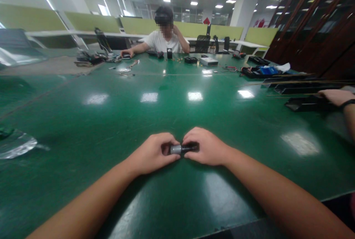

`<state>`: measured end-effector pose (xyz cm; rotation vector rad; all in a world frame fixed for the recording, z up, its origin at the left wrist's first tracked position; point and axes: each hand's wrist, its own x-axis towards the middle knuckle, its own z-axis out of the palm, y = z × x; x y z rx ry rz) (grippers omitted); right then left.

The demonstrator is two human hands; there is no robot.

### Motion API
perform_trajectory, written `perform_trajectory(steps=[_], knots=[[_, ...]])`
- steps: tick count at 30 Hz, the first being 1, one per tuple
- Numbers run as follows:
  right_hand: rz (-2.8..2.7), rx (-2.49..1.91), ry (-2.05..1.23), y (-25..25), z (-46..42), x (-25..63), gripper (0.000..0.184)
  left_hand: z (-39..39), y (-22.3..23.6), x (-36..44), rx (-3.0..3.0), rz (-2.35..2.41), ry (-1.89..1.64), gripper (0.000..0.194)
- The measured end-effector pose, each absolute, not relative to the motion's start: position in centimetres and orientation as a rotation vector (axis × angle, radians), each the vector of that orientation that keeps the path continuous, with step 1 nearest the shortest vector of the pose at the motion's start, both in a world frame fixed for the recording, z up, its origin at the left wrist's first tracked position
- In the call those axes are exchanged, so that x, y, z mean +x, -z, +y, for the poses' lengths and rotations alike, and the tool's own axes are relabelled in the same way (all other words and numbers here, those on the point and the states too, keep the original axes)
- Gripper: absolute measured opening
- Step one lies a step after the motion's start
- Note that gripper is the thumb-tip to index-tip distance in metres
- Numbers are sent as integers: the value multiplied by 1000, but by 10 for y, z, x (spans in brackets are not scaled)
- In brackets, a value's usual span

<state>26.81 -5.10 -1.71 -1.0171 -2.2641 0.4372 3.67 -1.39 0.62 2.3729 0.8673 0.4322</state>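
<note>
A small cylinder (183,148), silver at its left end and black at its right, lies between my two hands just above the green table (111,120). My left hand (154,153) is closed round the silver end. My right hand (206,146) is closed round the black end. Both forearms rest on the table near its front edge. The fingers hide most of the cylinder.
A person in a white shirt (163,39) sits at the far side among small parts and black boxes (191,60). Another person's hand (337,96) rests on black trays (307,104) at the right. A clear plastic bag (15,144) lies at the left.
</note>
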Motion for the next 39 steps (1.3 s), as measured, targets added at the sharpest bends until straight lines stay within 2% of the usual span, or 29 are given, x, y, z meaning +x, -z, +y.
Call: perform_trajectory(steps=[39], knots=[[-2274,-1093,-458,13,-50,269,7,-9,-9,37,2473,873,-379,20]])
